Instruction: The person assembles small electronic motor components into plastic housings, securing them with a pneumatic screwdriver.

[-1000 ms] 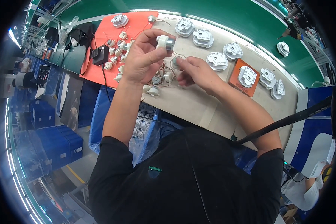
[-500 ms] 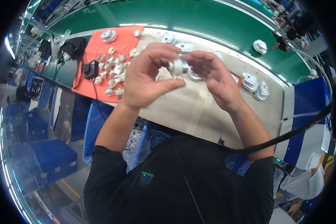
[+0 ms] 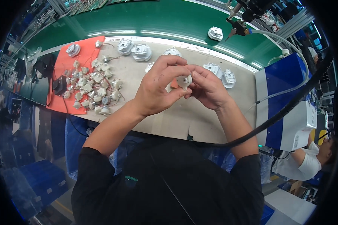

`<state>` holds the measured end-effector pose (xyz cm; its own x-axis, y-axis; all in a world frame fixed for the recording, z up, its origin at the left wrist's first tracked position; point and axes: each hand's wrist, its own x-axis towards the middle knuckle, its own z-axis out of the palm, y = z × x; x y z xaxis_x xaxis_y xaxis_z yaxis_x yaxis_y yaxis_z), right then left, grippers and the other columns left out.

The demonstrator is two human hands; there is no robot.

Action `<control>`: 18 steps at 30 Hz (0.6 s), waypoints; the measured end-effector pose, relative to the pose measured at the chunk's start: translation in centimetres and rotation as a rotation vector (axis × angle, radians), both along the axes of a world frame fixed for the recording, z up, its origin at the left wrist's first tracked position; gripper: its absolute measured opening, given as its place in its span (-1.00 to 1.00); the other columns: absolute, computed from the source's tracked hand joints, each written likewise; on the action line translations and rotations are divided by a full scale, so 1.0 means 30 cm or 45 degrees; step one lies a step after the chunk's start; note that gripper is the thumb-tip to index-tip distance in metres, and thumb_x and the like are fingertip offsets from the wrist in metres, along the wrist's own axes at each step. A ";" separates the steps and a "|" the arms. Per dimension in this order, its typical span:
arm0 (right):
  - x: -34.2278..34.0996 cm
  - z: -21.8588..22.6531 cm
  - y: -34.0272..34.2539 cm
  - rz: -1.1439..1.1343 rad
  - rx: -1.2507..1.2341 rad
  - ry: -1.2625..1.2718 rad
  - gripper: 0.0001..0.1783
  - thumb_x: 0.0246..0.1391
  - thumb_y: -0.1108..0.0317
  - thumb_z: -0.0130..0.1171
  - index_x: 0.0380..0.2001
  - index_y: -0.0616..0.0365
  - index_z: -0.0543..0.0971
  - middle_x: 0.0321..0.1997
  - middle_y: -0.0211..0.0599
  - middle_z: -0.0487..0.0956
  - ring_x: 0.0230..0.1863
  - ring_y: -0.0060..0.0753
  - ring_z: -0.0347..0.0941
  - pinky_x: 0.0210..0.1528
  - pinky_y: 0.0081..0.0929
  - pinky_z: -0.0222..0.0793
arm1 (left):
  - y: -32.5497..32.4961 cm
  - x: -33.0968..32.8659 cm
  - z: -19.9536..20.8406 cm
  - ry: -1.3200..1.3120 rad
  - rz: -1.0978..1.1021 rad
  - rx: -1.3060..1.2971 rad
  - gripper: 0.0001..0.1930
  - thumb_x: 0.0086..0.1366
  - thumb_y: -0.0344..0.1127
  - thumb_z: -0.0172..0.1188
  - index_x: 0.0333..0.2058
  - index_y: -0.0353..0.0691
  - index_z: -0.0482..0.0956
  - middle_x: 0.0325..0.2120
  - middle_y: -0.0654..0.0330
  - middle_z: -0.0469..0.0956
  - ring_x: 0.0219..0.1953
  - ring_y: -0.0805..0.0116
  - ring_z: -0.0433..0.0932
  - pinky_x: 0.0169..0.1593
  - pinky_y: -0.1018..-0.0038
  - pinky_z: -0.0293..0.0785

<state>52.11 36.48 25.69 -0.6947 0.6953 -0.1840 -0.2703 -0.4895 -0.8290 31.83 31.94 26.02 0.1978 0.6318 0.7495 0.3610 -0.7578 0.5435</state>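
A small white motor (image 3: 183, 81) with a round body is held up over the middle of the table. My left hand (image 3: 159, 84) has its thumb and fingers around the motor's left and lower side. From the right, my right hand (image 3: 208, 86) closes its thumb and fingertips on the same motor, hiding its far side. Left of my hands, several similar white motors (image 3: 87, 88) with thin wires lie in a heap on an orange mat (image 3: 60, 62), some spilling off its right edge.
White plastic housings (image 3: 141, 52) stand along the back of the worktable (image 3: 157, 125). Behind runs a green conveyor (image 3: 169, 22), carrying one white housing (image 3: 215, 33). At the right are a blue and white machine (image 3: 279, 101) and a thick black cable (image 3: 268, 129). A person (image 3: 302, 161) is beyond them.
My right hand has come in from apart and closed on the motor. The motor has turned so its round face shows. The view has shifted to the right.
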 end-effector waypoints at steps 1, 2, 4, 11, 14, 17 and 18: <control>0.014 -0.002 0.006 -0.002 -0.001 -0.015 -0.58 0.41 0.12 0.12 0.19 0.11 0.47 -0.27 -0.42 0.59 -0.26 -0.57 0.59 -0.16 -0.53 0.57 | 0.007 0.014 -0.007 -0.015 -0.002 -0.001 -0.42 -0.06 -0.53 0.51 0.01 -0.13 0.59 -0.01 0.09 0.52 -0.02 0.13 0.57 -0.07 0.33 0.59; 0.027 -0.006 0.012 -0.022 0.012 0.028 -0.59 0.39 0.15 0.14 0.17 0.13 0.49 -0.27 -0.41 0.59 -0.25 -0.58 0.58 -0.16 -0.53 0.57 | 0.015 0.028 -0.015 -0.022 -0.025 -0.015 -0.40 -0.06 -0.49 0.52 0.03 -0.12 0.57 0.00 0.08 0.51 0.00 0.10 0.56 -0.04 0.31 0.58; 0.060 -0.025 0.025 -0.040 0.009 0.060 -0.61 0.38 0.19 0.17 0.16 0.16 0.52 -0.26 -0.41 0.60 -0.24 -0.58 0.58 -0.16 -0.53 0.56 | 0.019 0.056 -0.014 -0.041 -0.048 -0.046 -0.38 -0.06 -0.46 0.53 0.06 -0.12 0.56 0.01 0.07 0.51 0.01 0.07 0.55 0.00 0.28 0.56; 0.148 0.003 0.094 -0.514 0.913 -0.517 -0.72 0.22 0.39 0.34 -0.06 0.31 0.64 -0.17 -0.31 0.68 -0.23 -0.56 0.59 -0.17 -0.53 0.55 | 0.054 0.034 -0.065 0.287 0.167 -0.335 -0.28 -0.07 -0.30 0.58 0.11 -0.20 0.48 0.01 0.03 0.51 0.09 -0.03 0.50 0.13 0.19 0.46; 0.129 0.005 0.093 -0.470 1.374 -0.970 -0.74 0.13 0.39 0.40 -0.13 0.26 0.68 -0.24 -0.29 0.69 -0.29 -0.51 0.60 -0.22 -0.53 0.54 | 0.084 0.031 -0.098 0.422 0.171 -0.433 -0.31 -0.04 -0.29 0.57 0.10 -0.21 0.49 0.01 0.03 0.51 0.08 -0.01 0.50 0.12 0.19 0.48; 0.091 0.001 0.097 -0.334 1.490 -1.084 -0.75 0.06 0.40 0.42 -0.16 0.21 0.70 -0.29 -0.23 0.66 -0.34 -0.38 0.61 -0.26 -0.48 0.53 | 0.120 0.034 -0.098 0.498 0.176 -0.543 -0.35 -0.03 -0.30 0.56 0.07 -0.22 0.52 -0.02 0.02 0.52 0.05 0.00 0.52 0.10 0.18 0.49; 0.079 -0.003 0.101 -0.328 1.535 -1.095 -0.74 0.05 0.39 0.42 -0.17 0.20 0.70 -0.30 -0.21 0.65 -0.35 -0.31 0.60 -0.27 -0.44 0.52 | 0.132 0.034 -0.094 0.548 0.164 -0.635 -0.38 -0.02 -0.30 0.55 0.05 -0.23 0.54 -0.05 0.03 0.53 0.04 0.00 0.53 0.09 0.18 0.49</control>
<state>54.47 39.52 25.60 -0.5138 0.8057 0.2947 0.5249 0.5669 -0.6348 32.85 35.90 23.19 0.3136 0.9206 0.2327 0.6946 -0.3894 0.6049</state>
